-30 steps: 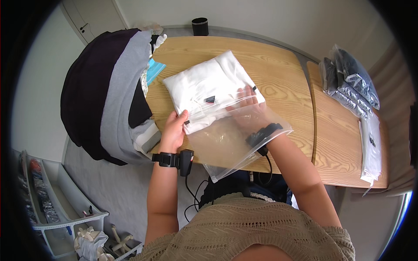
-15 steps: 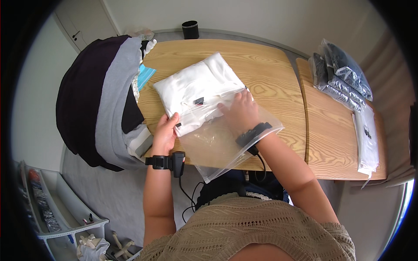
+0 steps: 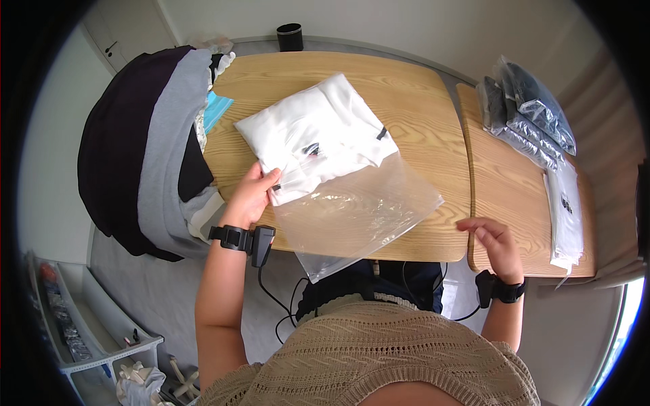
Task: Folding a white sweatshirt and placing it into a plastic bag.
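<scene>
A folded white garment (image 3: 318,128) lies on the wooden table inside a clear plastic bag (image 3: 359,210). The bag's unfilled end spreads toward me and hangs a little past the table's near edge. My left hand (image 3: 252,194) grips the garment's near left corner through the bag, thumb on top and fingers underneath. Away from the bag, at the table's near right edge, my right hand (image 3: 497,243) is in the air with loosely bent fingers and nothing in it.
A large heap of dark and grey clothes (image 3: 135,155) stands left of the table, with a light blue piece (image 3: 217,109) beside it. On the right table (image 3: 501,196) are bagged dark garments (image 3: 528,115) and a stack of white bags (image 3: 563,216). A grey bin unit (image 3: 101,304) stands lower left.
My right hand has come out of the bag and moved right, off the table. The garment now lies deeper in the flattened bag. My left hand still holds the corner.
</scene>
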### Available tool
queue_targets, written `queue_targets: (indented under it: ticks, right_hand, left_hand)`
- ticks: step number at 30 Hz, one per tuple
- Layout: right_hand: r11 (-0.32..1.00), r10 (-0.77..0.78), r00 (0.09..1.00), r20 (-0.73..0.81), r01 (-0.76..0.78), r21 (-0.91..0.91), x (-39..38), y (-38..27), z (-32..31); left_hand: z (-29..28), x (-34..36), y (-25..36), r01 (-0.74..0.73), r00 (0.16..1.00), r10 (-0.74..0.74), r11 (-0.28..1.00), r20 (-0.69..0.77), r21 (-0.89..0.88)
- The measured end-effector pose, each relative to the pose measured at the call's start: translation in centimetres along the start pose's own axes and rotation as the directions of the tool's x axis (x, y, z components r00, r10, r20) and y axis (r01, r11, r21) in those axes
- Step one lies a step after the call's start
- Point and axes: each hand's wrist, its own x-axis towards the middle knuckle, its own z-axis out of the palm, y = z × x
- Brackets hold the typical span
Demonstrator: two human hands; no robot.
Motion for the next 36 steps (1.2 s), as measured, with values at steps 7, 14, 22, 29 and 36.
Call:
queue_targets:
  ticks: [7, 14, 22, 29, 36]
  right_hand:
    - [0.976, 0.197, 0.88, -0.433, -0.133, 0.173, -0.2, 6.2, 1.3]
    - [0.961, 0.245, 0.934, -0.26, -0.198, 0.195, -1.1, 7.1, 2.3]
    - [0.928, 0.246, 0.938, -0.245, -0.155, 0.34, -3.4, 8.1, 2.3]
    - [0.917, 0.025, 0.963, -0.269, 0.084, 0.389, -0.6, 4.5, -0.5]
    - [0.711, -0.549, 0.775, -0.313, 0.63, 0.312, 5.1, -8.2, -7.3]
  left_hand:
    - [4.7, 1.2, -1.3, 0.086, 0.97, -0.108, 0.99, 0.216, 0.111]
    - [5.7, 0.0, -1.7, -0.166, 0.986, 0.138, 0.872, 0.092, 0.461]
    - [5.3, -8.6, -2.0, -0.664, 0.693, 0.305, -0.082, 0.653, 0.743]
    - [7.0, -6.4, -0.6, -0.712, 0.578, 0.261, -0.303, 0.773, 0.634]
    - [11.8, -2.9, 10.0, -0.753, 0.609, 0.695, 0.356, 0.383, 0.553]
